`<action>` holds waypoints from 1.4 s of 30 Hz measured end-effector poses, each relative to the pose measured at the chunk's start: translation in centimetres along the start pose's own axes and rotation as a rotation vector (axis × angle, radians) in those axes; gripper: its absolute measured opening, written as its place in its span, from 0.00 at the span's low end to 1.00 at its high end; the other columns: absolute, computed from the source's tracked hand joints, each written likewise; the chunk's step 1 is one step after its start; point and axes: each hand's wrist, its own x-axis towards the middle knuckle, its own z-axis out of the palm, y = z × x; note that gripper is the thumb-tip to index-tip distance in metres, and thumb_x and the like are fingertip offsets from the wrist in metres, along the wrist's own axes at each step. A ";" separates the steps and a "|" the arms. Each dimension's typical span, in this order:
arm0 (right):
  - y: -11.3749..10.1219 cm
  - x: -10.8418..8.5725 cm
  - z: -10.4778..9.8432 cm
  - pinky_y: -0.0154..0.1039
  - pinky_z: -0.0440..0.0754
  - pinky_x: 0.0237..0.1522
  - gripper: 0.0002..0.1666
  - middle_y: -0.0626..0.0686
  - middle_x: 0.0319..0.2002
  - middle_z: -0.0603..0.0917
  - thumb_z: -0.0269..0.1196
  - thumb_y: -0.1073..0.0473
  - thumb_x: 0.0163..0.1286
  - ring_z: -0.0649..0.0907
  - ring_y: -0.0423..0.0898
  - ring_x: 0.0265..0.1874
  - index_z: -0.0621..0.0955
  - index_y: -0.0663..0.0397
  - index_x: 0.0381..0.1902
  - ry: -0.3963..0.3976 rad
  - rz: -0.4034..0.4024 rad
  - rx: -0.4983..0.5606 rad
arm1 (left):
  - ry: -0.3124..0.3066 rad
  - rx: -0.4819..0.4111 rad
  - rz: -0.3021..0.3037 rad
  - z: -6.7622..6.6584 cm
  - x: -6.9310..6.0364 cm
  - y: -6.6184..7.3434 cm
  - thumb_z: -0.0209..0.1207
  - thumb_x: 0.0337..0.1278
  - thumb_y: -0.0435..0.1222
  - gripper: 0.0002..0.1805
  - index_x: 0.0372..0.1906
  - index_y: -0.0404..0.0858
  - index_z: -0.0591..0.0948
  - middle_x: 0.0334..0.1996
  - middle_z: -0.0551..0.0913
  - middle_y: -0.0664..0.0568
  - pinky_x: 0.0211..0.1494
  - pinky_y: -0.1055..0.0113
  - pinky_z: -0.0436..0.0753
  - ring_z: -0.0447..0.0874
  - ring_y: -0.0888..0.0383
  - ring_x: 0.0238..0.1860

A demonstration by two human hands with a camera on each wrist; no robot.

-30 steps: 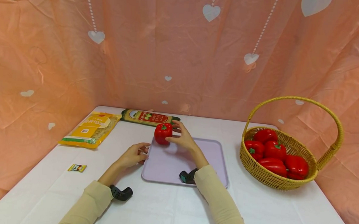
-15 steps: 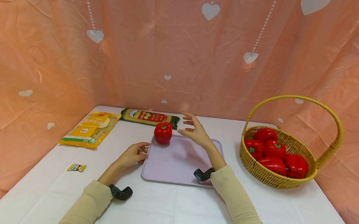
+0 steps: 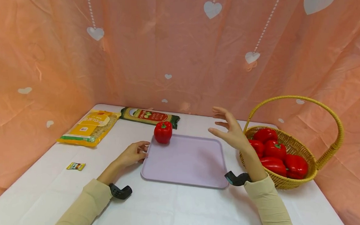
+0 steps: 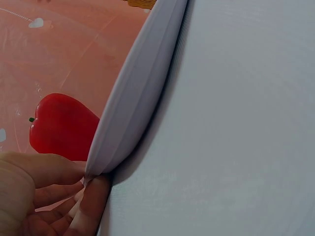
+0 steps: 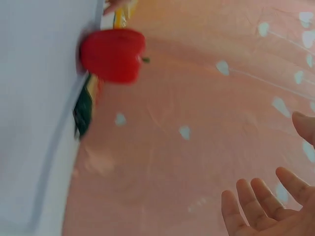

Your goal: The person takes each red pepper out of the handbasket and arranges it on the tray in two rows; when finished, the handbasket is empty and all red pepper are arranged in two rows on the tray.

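A red bell pepper point(image 3: 163, 132) stands upright in the far left corner of a pale purple tray point(image 3: 185, 163). At the tray's left edge, my left hand point(image 3: 133, 154) pinches the rim between thumb and fingers, as the left wrist view shows at the rim point(image 4: 123, 108). My right hand point(image 3: 231, 131) is in the air beyond the tray's right side, fingers spread and holding nothing. Just to its right stands a yellow wicker basket point(image 3: 312, 162) with several red bell peppers point(image 3: 275, 150) in it. My right forearm covers part of the basket's left side.
Behind the tray lies a green and gold packet point(image 3: 149, 117) labelled with olives. A yellow bag of grain point(image 3: 90, 128) is at the back left, and a small wrapped snack point(image 3: 76, 166) lies nearer on the white tablecloth point(image 3: 151, 208). The basket's tall handle point(image 3: 298, 97) arches upward.
My right hand has let go of the bell pepper and moved right, from the tray's far left corner toward the basket. The pepper stays on the tray, and my left hand keeps its place.
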 end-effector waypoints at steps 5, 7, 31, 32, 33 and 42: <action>-0.2 -1.8 -3.1 0.31 0.74 0.55 0.40 0.52 0.60 0.69 0.66 0.75 0.52 0.72 0.41 0.55 0.67 0.58 0.64 0.057 -0.023 -0.065 | -0.001 -0.004 -0.003 -0.1 -0.1 0.2 0.54 0.56 0.24 0.28 0.63 0.28 0.65 0.45 0.74 0.37 0.35 0.64 0.82 0.75 0.55 0.34; -0.4 -2.5 -4.3 0.27 0.73 0.53 0.40 0.49 0.59 0.69 0.66 0.75 0.52 0.72 0.39 0.54 0.67 0.59 0.63 0.073 -0.021 -0.105 | -0.002 -0.008 0.001 -0.1 -0.1 0.2 0.55 0.55 0.24 0.28 0.63 0.27 0.65 0.45 0.74 0.38 0.35 0.65 0.82 0.75 0.55 0.34; 1.2 -4.2 -14.6 0.21 0.74 0.38 0.29 0.45 0.53 0.73 0.61 0.53 0.65 0.74 0.29 0.45 0.69 0.57 0.61 0.011 0.423 -0.400 | -0.008 -0.043 -0.034 0.0 0.0 0.1 0.54 0.55 0.25 0.28 0.63 0.29 0.65 0.44 0.73 0.40 0.35 0.66 0.81 0.73 0.54 0.35; 1.4 -4.1 -14.8 0.20 0.74 0.39 0.29 0.48 0.54 0.73 0.60 0.52 0.65 0.74 0.33 0.47 0.69 0.57 0.61 0.010 0.429 -0.408 | -0.008 -0.045 -0.036 0.0 0.0 0.1 0.54 0.55 0.25 0.28 0.63 0.29 0.65 0.44 0.73 0.40 0.35 0.66 0.81 0.73 0.54 0.35; 1.6 -4.0 -14.9 0.19 0.73 0.39 0.30 0.52 0.55 0.73 0.60 0.52 0.66 0.75 0.39 0.49 0.69 0.59 0.61 0.005 0.423 -0.414 | -0.009 -0.043 -0.034 0.0 0.0 0.1 0.54 0.55 0.25 0.28 0.63 0.29 0.65 0.44 0.73 0.40 0.35 0.66 0.81 0.73 0.54 0.35; 3.7 -3.5 -15.7 0.22 0.68 0.41 0.32 0.64 0.56 0.72 0.59 0.51 0.66 0.70 0.63 0.56 0.68 0.65 0.61 -0.005 0.423 -0.439 | -0.013 -0.034 -0.031 -0.1 -0.1 0.1 0.55 0.54 0.25 0.29 0.63 0.29 0.65 0.44 0.73 0.40 0.34 0.66 0.81 0.74 0.54 0.34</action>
